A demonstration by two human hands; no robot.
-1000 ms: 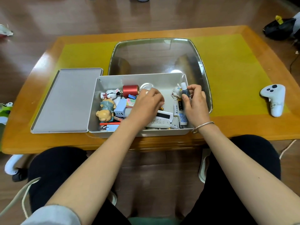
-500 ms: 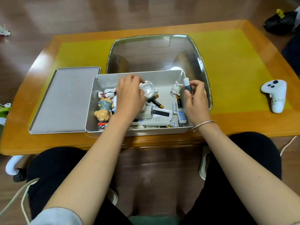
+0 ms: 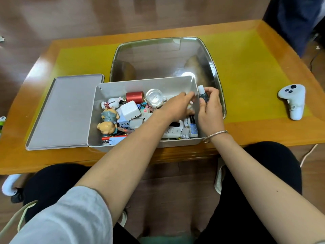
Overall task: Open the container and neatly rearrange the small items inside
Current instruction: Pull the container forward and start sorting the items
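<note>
The grey container [image 3: 140, 83] stands open on the table, its flat lid [image 3: 65, 111] lying beside it on the left. Inside are a red cylinder [image 3: 135, 97], a clear round jar [image 3: 154, 98], a white charger [image 3: 130, 110], animal figurines [image 3: 107, 127], a white remote [image 3: 173, 132] and other small bits. My left hand [image 3: 175, 106] reaches across to the box's right wall, fingertips pinching a small white figurine [image 3: 190, 103], mostly hidden. My right hand [image 3: 209, 111] holds a small dark bottle [image 3: 202, 93] with a white cap over the right rim.
A shiny steel tray [image 3: 163, 59] sits directly behind the container. A white game controller [image 3: 292, 101] lies at the right of the yellow-topped wooden table [image 3: 246, 67]. My knees are under the near edge. Someone's dark clothing shows at the far right.
My left hand moved from the red cylinder at the box's back left across to the right wall. The red cylinder and charger are uncovered. My right hand stays put with the bottle.
</note>
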